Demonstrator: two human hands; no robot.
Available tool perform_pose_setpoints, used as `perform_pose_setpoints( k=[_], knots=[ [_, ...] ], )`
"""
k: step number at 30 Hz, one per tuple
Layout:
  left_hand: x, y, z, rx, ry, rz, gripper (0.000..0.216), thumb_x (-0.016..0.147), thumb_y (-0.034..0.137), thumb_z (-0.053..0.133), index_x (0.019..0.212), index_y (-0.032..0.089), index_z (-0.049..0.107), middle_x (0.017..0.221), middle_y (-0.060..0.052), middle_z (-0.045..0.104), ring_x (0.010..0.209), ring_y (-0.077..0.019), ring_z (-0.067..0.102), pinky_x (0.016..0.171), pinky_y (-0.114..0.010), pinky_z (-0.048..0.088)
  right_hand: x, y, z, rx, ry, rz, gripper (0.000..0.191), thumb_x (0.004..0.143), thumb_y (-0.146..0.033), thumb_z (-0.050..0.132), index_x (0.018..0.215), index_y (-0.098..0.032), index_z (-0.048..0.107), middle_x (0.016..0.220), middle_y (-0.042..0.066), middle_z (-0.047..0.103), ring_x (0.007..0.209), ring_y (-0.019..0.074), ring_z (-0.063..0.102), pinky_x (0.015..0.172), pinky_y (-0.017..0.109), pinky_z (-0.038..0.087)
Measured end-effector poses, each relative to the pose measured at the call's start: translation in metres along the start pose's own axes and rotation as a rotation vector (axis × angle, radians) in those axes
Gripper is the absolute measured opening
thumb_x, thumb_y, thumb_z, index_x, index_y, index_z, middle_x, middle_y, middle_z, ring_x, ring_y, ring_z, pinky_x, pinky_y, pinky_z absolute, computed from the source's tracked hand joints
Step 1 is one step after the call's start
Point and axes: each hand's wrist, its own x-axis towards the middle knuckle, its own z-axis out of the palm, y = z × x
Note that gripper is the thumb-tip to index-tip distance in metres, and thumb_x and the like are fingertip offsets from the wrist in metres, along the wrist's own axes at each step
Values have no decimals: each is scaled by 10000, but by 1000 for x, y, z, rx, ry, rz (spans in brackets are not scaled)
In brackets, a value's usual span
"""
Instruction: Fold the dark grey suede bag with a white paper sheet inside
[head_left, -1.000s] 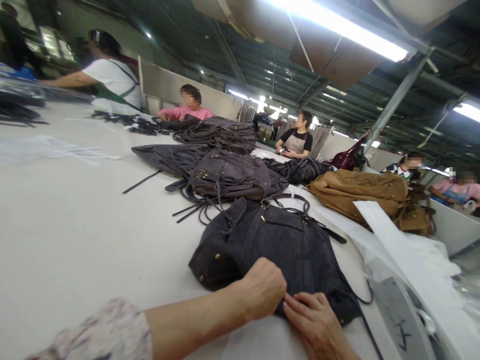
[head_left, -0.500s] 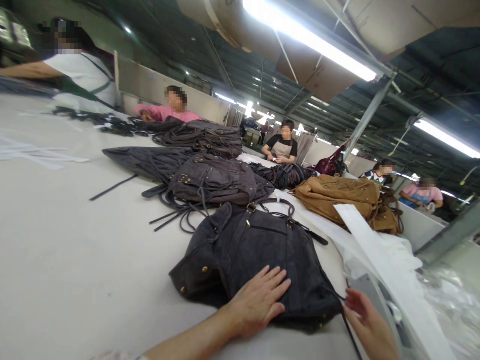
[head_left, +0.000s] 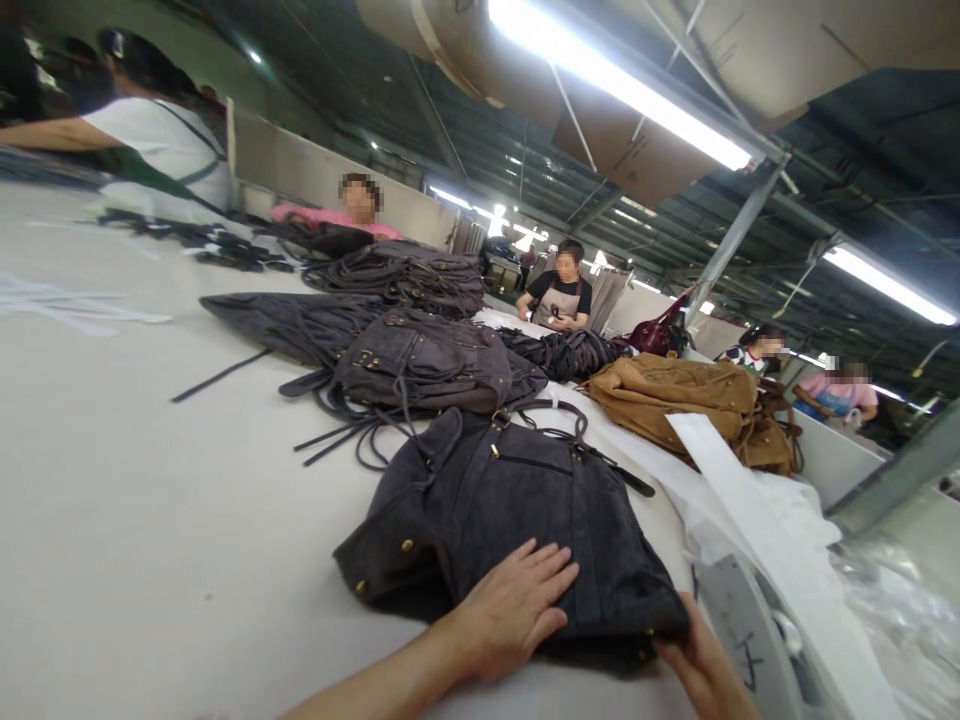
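Observation:
A dark grey suede handbag point(head_left: 517, 500) with brass studs lies flat on the white worktable point(head_left: 150, 520), right in front of me. My left hand point(head_left: 514, 605) rests on its near side with the fingers stretched out flat. My right hand point(head_left: 701, 665) is at the bag's near right corner; its fingers are tucked under the edge and mostly hidden.
Behind it lie more dark grey bags point(head_left: 431, 360) with loose straps, and a tan bag point(head_left: 686, 400) to the right. White paper sheets point(head_left: 750, 490) and clear plastic lie along the right edge. Several people sit or stand at the far side of the table.
My left hand went from a closed grip on the bag's edge to lying flat on it. My right hand moved out to the right, then back to the bag's corner.

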Motion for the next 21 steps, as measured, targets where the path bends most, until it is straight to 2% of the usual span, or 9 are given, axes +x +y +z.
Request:
perform_pose_setpoints(
  k=[2, 5, 8, 12, 13, 15, 17, 19, 21],
  knots=[
    [-1, -1, 1, -4, 35, 17, 547, 975, 327, 469, 1491, 221, 321, 1542, -89, 320, 1427, -241, 281, 1171, -439, 241, 5, -18, -1, -118, 72, -7, 294, 917, -367, 526, 1174, -225, 510, 1034, 89, 699, 958, 207, 672, 829, 302, 569],
    [-2, -2, 2, 14, 58, 29, 542, 982, 327, 449, 1495, 222, 310, 1540, -87, 324, 1422, -228, 296, 1174, -433, 235, 11, -39, 8, -238, 267, 18, 252, 937, -394, 461, 1100, -221, 544, 951, 65, 689, 866, 194, 664, 753, 279, 559],
    [-1, -2, 4, 39, 53, 37, 540, 965, 339, 476, 1474, 208, 352, 1514, -98, 376, 1405, -238, 334, 1172, -447, 228, 10, -35, 18, -259, 372, 127, 321, 915, -474, 451, 1061, -217, 579, 960, 81, 701, 853, 214, 671, 736, 305, 559],
    [-1, -1, 5, 39, 75, 62, 546, 947, 361, 506, 1455, 200, 386, 1494, -106, 412, 1387, -248, 366, 1165, -445, 236, -4, -15, 18, -67, 184, 298, 463, 777, -586, 610, 1000, -184, 670, 978, 104, 728, 965, 279, 666, 821, 369, 551],
    [-1, -1, 5, 38, 76, 65, 550, 947, 358, 506, 1459, 201, 379, 1497, -106, 408, 1389, -249, 362, 1165, -445, 235, -8, -14, 18, 14, 140, 329, 489, 737, -594, 654, 998, -181, 676, 944, 92, 730, 927, 275, 669, 790, 362, 553],
    [0, -1, 4, 44, 63, 61, 568, 946, 340, 510, 1475, 214, 346, 1510, -105, 388, 1396, -254, 349, 1162, -458, 235, -14, -17, 21, 169, 117, 379, 529, 673, -607, 713, 984, -181, 667, 803, 51, 705, 729, 227, 651, 617, 317, 533],
    [1, -1, 5, 60, 45, 52, 610, 937, 318, 527, 1496, 239, 295, 1521, -102, 371, 1399, -265, 342, 1155, -486, 239, -17, -25, 28, 269, 121, 446, 534, 638, -628, 729, 928, -189, 638, 630, -4, 617, 520, 158, 545, 458, 268, 428],
    [1, 0, 6, 78, 44, 51, 655, 926, 308, 547, 1509, 266, 253, 1519, -101, 378, 1391, -276, 355, 1143, -515, 251, -19, -34, 35, 324, 120, 548, 512, 631, -627, 722, 897, -205, 607, 513, -56, 504, 414, 114, 433, 409, 249, 360],
    [1, 1, 7, 96, 65, 66, 676, 920, 323, 559, 1512, 290, 237, 1511, -107, 390, 1374, -291, 380, 1126, -545, 267, -21, -38, 39, 334, 153, 634, 460, 638, -582, 712, 896, -218, 598, 467, -88, 417, 383, 94, 373, 399, 240, 348]
  ],
)
